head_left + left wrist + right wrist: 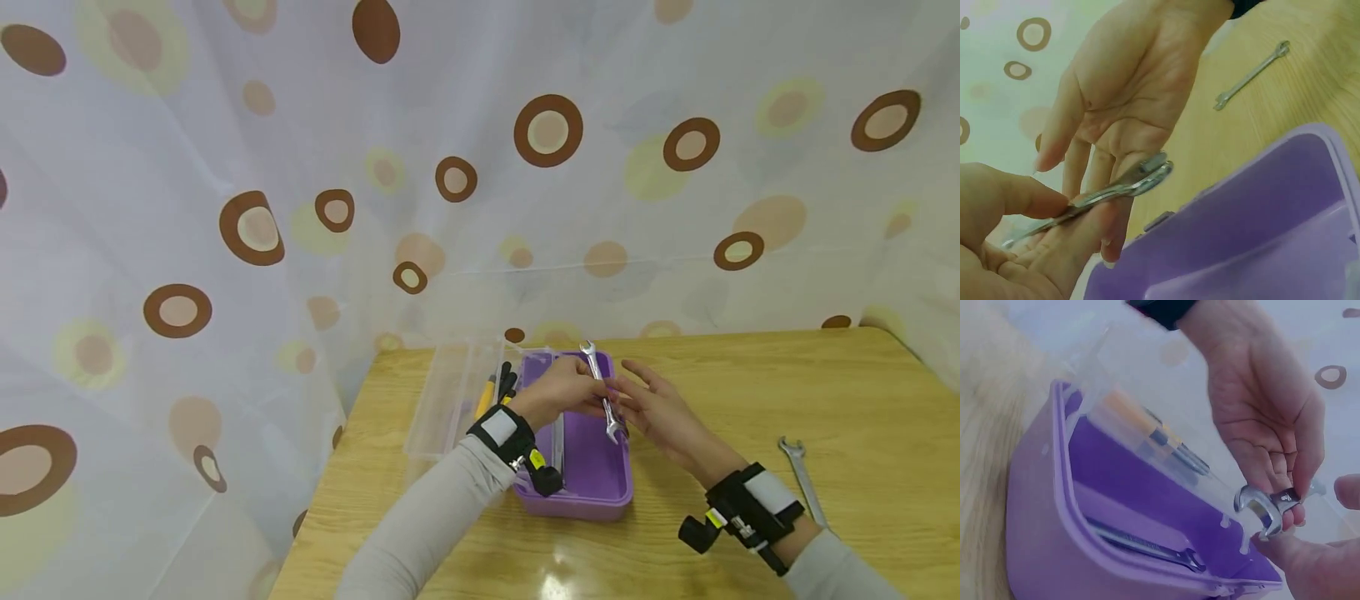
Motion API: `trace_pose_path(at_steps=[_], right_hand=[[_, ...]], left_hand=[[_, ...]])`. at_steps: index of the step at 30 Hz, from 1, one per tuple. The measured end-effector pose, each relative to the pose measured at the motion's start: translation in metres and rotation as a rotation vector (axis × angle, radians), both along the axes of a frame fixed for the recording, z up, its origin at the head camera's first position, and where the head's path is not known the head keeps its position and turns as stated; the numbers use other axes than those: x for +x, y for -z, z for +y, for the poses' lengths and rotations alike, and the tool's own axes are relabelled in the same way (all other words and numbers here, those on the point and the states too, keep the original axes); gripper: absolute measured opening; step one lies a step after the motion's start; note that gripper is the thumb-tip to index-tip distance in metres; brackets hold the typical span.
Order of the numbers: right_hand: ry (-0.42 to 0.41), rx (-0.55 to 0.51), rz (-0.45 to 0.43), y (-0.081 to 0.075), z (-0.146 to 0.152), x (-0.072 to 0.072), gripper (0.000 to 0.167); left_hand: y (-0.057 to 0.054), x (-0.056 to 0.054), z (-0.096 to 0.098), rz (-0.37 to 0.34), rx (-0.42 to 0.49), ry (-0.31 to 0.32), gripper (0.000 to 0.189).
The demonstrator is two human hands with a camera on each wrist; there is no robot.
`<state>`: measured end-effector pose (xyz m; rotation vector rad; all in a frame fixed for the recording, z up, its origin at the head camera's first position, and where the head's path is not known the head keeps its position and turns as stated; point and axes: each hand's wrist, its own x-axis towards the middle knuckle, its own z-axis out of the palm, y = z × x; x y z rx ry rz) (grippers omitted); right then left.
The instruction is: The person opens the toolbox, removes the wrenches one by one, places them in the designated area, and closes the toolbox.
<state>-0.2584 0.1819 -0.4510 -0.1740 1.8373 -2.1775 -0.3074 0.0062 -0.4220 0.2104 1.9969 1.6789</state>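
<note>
Above the purple toolbox (596, 467), my left hand (561, 388) pinches a silver double open-end wrench (592, 360) near its middle, between thumb and fingers. In the right wrist view one open jaw of this wrench (1260, 512) points toward the camera. My right hand (667, 421) is held palm inward beside it. Its fingers are extended and overlap the wrench's near half in the left wrist view. Inside the toolbox, another wrench (1147, 545) lies along the wall.
Left of the toolbox is its clear plastic lid (442, 400), holding tools with yellow and black handles (486, 397). A further wrench (802, 479) lies on the wooden table (720, 375) at the right. A dotted curtain (480, 225) hangs behind the table.
</note>
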Motion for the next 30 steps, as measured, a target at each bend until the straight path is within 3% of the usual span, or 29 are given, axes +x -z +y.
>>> trace_pose_path(at_steps=[8,15,19,25,30], right_hand=[[-0.042,-0.140,-0.057,-0.001,-0.001,-0.002,0.075],[-0.119,-0.055,-0.039,0.001,-0.001,-0.005,0.082],[-0.150,-0.035,-0.035,0.005,-0.003,-0.004,0.081],[-0.184,-0.098,-0.033,0.007,-0.003,-0.001,0.083],[-0.196,-0.050,0.004,0.003,-0.009,0.004,0.076]], left_hand=[[0.007,-0.001,-0.003,0.046,0.143,-0.046,0.012],[0.011,-0.002,-0.009,0.109,0.131,-0.121,0.021],[0.016,-0.001,-0.011,0.098,0.142,-0.172,0.030],[0.015,0.000,-0.018,0.100,0.111,-0.158,0.041],[0.014,-0.002,-0.026,0.051,0.112,-0.142,0.044]])
